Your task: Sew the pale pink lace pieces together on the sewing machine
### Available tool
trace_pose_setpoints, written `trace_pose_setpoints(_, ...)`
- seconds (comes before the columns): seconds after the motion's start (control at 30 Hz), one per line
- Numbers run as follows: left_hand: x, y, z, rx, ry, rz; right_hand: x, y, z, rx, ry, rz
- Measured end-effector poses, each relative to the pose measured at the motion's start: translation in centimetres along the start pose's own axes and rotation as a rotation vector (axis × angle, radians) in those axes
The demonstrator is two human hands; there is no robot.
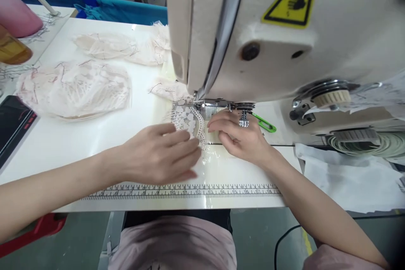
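A piece of white floral lace (186, 119) with a scalloped edge lies under the needle area of a sewing machine (268, 63). My left hand (164, 154) is just in front of the lace, palm down, its fingers loosely bent, apart and slightly blurred. It partly covers the near edge of the lace, and no held item shows in it. To the right of the presser foot (196, 104), my right hand (243, 135) has bent fingers, with a gap between thumb and forefinger and nothing visible between them. Machine parts hide some of its back.
Pale lace cup pieces (76, 88) and another lace bundle (126, 46) lie to the left. A black phone-like object (14, 126) and pink thread cone (19, 8) are farther left. Green thread snips (265, 123) lie behind my right hand. A ruler strip (190, 192) runs along the front edge.
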State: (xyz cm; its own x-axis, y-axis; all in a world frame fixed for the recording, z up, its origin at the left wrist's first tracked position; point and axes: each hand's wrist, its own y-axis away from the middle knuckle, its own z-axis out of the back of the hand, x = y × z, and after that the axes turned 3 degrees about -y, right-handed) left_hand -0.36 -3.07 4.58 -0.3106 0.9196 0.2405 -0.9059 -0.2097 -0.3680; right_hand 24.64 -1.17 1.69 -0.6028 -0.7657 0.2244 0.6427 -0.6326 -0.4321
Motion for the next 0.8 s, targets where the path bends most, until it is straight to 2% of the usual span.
trace_pose_setpoints(0.1,-1.5,1.9,1.2,0.057,-0.091,-0.122,-0.1,-0.1,0.1,0.053,-0.185,0.06)
trace_pose_setpoints(0.17,-2.6,3.1,1.2,0.112,-0.126,-0.113,-0.1,-0.1,0.0,0.095,-0.251,0.093)
trace_pose_setpoints(0.23,-3.3,3.8,0.8,0.103,-0.11,-0.067,-0.1,-0.1,-0.1,0.136,-0.284,0.105)
trace_pose_setpoints(0.3,-3.6,4.0,0.7,0.044,-0.044,0.031,-0.1,-0.1,-0.3,0.165,-0.301,0.116)
trace_pose_setpoints(0.37,-3.4,3.6,0.9,0.028,0.061,0.226,0.0,-0.1,-0.4,0.185,-0.304,0.144)
trace_pose_setpoints(0.43,-2.7,3.0,1.4,0.068,0.177,0.461,0.0,-0.2,-0.5,0.184,-0.284,0.166)
trace_pose_setpoints(0.5,-1.8,2.1,1.7,0.114,0.259,0.556,-0.1,-0.2,-0.5,0.152,-0.259,0.17)
trace_pose_setpoints(0.57,-0.8,1.1,1.3,0.149,0.288,0.47,-0.2,-0.2,-0.5,0.101,-0.249,0.171)
trace_pose_setpoints(0.67,0.2,0.0,-0.4,0.157,0.229,0.309,-0.5,0.0,-0.5,0.042,-0.263,0.182)
trace_pose_setpoints(0.8,0.4,-0.4,-2.8,-0.027,0.065,0.213,-0.7,0.2,-0.5,0.054,-0.217,0.165)
